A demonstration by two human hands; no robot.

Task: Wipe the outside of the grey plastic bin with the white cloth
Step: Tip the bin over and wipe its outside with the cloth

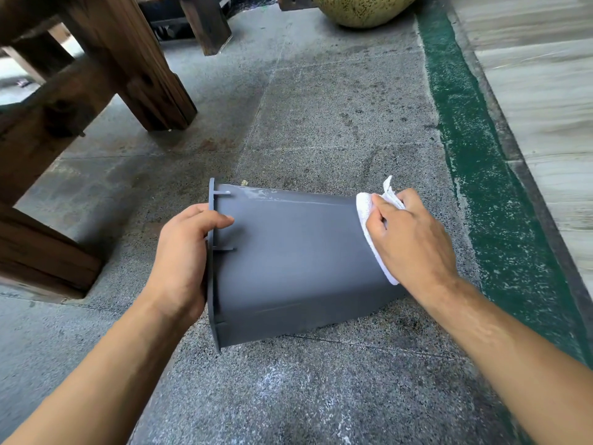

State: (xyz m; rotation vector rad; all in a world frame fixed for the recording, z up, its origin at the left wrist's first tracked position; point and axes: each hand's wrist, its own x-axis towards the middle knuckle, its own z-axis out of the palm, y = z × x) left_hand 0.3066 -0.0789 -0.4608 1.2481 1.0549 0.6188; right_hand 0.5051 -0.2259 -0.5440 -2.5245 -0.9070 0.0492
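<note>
The grey plastic bin lies on its side on the stone floor, its rim to the left and its base to the right. My left hand grips the rim, thumb over the outer wall. My right hand holds the white cloth and presses it against the bin's base end, on the right. A wet streak shines along the bin's upper edge.
Heavy wooden table legs stand at the left and back left. A large yellow-green pot sits at the back. A green painted strip and a stone ledge run along the right.
</note>
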